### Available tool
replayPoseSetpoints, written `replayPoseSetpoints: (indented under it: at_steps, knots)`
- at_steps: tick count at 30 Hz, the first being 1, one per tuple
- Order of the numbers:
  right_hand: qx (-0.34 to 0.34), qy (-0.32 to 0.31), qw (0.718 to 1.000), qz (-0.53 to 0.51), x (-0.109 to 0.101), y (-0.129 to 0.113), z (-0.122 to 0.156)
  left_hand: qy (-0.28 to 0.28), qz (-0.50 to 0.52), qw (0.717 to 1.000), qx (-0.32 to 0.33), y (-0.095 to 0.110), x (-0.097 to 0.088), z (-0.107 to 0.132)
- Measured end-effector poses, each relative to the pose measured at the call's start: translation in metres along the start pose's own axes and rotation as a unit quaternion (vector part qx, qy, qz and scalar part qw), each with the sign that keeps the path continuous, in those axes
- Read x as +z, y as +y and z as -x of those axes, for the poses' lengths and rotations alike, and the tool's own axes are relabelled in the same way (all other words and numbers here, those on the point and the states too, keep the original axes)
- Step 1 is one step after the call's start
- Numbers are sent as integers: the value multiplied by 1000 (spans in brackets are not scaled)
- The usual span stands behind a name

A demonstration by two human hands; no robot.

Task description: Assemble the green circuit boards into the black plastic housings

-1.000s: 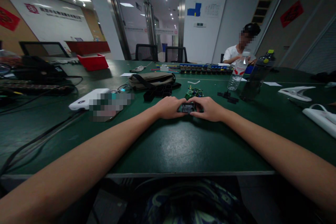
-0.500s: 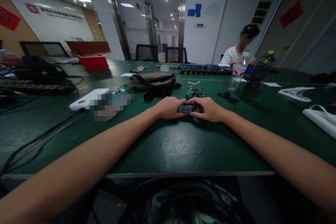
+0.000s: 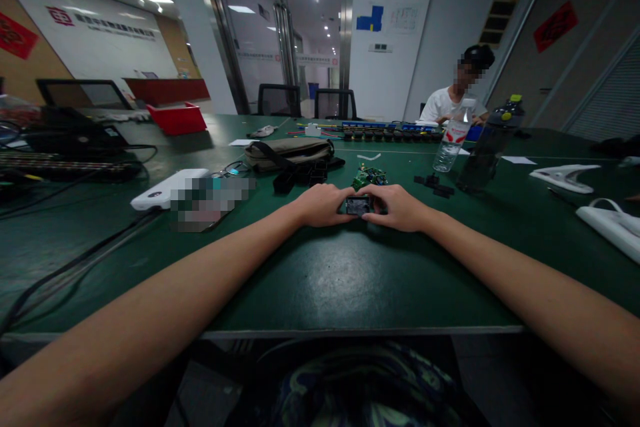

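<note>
A small black box-shaped module (image 3: 358, 205) rests on the green table (image 3: 345, 280), pinched from both sides. My left hand (image 3: 323, 205) grips its left end with curled fingers. My right hand (image 3: 397, 208) grips its right end the same way. Just behind the module lie small green circuit boards (image 3: 369, 177). Black plastic parts (image 3: 300, 177) sit to the left of the boards, and another black piece (image 3: 434, 185) lies to the right.
An olive pouch (image 3: 290, 151), a white device (image 3: 165, 190) and cables lie at left. A water bottle (image 3: 451, 137) and dark flask (image 3: 487, 147) stand at right. White items (image 3: 607, 223) lie at far right. A person sits across the table (image 3: 457, 97).
</note>
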State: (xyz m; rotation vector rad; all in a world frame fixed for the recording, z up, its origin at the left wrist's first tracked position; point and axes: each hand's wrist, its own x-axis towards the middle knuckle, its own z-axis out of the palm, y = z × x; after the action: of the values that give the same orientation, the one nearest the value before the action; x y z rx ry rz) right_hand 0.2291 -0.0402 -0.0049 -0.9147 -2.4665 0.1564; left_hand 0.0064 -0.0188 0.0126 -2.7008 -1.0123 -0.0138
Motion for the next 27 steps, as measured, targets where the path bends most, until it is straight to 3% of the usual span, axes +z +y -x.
replayPoseSetpoints:
  at_steps: [27]
  knots:
    - [7,-7,1000,-6,-1,-1,0,5,6,1000,0,0,1,0]
